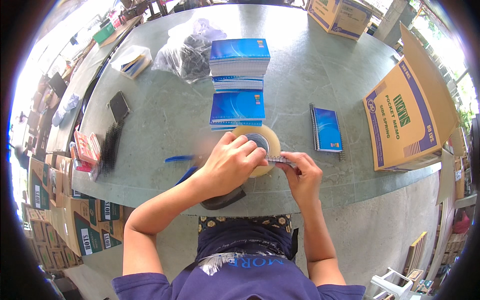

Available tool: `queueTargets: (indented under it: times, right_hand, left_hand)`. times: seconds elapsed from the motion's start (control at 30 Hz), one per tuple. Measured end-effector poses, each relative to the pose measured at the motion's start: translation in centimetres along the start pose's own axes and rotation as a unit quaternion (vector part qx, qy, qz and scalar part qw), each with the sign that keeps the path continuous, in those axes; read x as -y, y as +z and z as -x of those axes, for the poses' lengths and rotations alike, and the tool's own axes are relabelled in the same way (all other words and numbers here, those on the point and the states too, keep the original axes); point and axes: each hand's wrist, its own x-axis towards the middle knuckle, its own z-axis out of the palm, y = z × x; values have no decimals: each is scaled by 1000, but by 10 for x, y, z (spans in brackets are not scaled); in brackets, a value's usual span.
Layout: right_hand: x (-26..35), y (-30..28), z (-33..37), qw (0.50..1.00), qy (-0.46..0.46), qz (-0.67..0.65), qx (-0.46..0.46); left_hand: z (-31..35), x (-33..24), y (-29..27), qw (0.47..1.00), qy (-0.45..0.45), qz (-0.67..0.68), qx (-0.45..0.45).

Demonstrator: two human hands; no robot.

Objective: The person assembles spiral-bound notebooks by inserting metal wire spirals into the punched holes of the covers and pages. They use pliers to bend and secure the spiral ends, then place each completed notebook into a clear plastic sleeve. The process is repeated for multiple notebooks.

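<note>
My left hand (231,162) grips a large roll of clear packing tape (260,145) at the near edge of the grey table (165,115). My right hand (301,175) pinches the free end of the tape, pulled out to the right of the roll. Just beyond the roll lie stacks of blue spiral notebooks (238,105), the tallest stack (239,57) farther back. A single blue notebook (326,129) lies to the right. Blue scissors handles (181,165) show under my left wrist.
An open brown carton (407,115) stands at the right edge, another carton (341,16) at the far right. A clear plastic bag (187,47), a wrapped bundle (132,61), a dark phone (119,106) and black binding coils (111,147) lie left. Stacked boxes (75,225) sit below left.
</note>
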Motion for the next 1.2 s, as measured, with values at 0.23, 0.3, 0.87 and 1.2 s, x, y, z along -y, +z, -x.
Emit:
queueTargets:
  times: [0.23,0.3,0.87,1.2]
  right_hand:
    - [-10,22,1,876,200,-433,73]
    - [-15,24,0,859,190,-468,86]
    - [0,37,-5,870,187,-455,24]
    - [6,31,-1,842,195,-502,41]
  left_hand:
    - [-11,0,7,999,27,9,-40]
    - [-12,13,8,998,38,48,-22]
    - [-11,5,-1,994,-5,-88,-65]
    - [-8,7,4,999,-32,-27,-29]
